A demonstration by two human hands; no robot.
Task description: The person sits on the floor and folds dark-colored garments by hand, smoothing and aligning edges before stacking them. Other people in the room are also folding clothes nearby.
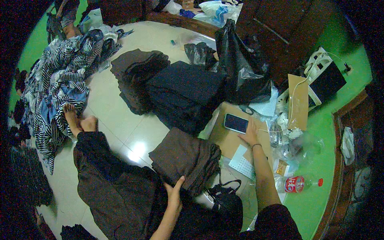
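Observation:
A stack of folded dark brown cloth (186, 158) lies in front of me. My left hand (175, 196) rests against its near edge, thumb and finger spread apart. A phone with a dark screen (236, 123) lies on a flat piece of cardboard (224, 146) to the right. At the phone's right end is my right hand (251, 133), its fingers stretched out along that end and its thumb by the lower corner. A white cable (276, 131) runs from beside that hand toward the wall.
Beyond the brown stack lie folded black cloth (186, 94) and more brown folded cloth (136, 76). A heap of striped clothes (60, 88) spreads at far left. Black plastic bags (244, 68) stand at the back. A plastic bottle (295, 184) lies at right; a black strapped bag (226, 204) sits near me.

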